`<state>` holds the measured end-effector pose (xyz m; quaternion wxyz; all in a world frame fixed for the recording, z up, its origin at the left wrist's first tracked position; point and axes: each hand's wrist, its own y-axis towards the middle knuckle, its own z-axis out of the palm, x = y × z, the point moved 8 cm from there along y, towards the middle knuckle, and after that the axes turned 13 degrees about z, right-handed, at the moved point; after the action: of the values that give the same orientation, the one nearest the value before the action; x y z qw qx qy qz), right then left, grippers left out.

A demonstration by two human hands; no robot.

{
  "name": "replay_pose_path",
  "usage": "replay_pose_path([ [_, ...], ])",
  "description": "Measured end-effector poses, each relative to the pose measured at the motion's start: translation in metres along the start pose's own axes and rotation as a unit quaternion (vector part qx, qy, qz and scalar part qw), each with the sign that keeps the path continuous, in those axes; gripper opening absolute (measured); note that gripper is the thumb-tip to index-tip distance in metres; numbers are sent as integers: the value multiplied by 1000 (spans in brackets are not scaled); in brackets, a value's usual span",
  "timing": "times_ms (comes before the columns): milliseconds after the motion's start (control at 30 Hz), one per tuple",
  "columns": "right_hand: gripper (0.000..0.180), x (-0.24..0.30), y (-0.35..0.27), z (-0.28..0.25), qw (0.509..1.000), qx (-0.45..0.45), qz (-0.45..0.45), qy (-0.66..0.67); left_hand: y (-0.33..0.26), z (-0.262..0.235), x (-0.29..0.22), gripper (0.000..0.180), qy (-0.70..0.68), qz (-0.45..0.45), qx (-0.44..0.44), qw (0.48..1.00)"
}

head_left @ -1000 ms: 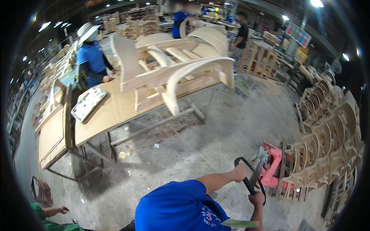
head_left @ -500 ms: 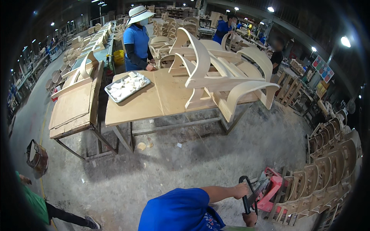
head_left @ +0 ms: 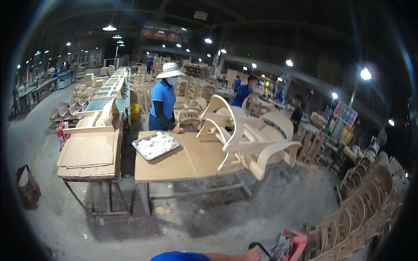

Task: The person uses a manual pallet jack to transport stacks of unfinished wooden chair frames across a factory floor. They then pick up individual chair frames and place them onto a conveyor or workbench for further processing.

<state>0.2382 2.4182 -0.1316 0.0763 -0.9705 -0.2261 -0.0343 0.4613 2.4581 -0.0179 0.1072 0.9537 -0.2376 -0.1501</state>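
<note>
- A dark bag (head_left: 28,187) stands on the floor, well to the left of the main worktop (head_left: 174,170).
- A smaller worktop (head_left: 89,150), just left of the main worktop, carries a flat tan board and a curved wooden piece (head_left: 108,113).
- A yellow bucket (head_left: 135,112) is beyond the main worktop's left end.
- On the main worktop's left part lies a metal tray (head_left: 156,146) heaped with pale pieces.
- A co-worker (head_left: 162,104) in a brimmed hat stands at the main worktop's far side.
- Pale curved wooden frames (head_left: 244,139) rest piled on the main worktop's right part.
- The left hand (head_left: 252,255), on the near side of the main worktop, has its fingers closed on a black handle (head_left: 262,249), both cut by the lower edge; the right hand is out of view, so I cannot tell its fingers' state.
- A red pallet truck (head_left: 297,244) sits near the handle, nearer than the main worktop's right end.
- Stacked curved frames (head_left: 361,213) stand right of the main worktop.
</note>
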Motion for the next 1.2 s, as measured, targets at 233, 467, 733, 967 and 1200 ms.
replay_pose_path([
  [233, 42, 15, -92, 18, 998, 43, 41, -35, -83, -20, -80, 24, -12, 9, 43, 999],
  [467, 44, 101, -180, 19, 983, 62, 28, -169, -189, -50, -99, 27, -43, 44, -33, 998],
  [733, 45, 188, -279, 22, 979, 5, 202, 10, -315, -70, -119, 28, -52, 58, 13, 997],
  [967, 32, 266, -400, 23, 951, -229, -208, 24, -412, -90, -178, 26, -60, 76, -16, 995],
  [1200, 39, 293, -484, 66, 977, 78, 196, 38, -529, -86, -237, 21, -13, 20, -21, 999],
])
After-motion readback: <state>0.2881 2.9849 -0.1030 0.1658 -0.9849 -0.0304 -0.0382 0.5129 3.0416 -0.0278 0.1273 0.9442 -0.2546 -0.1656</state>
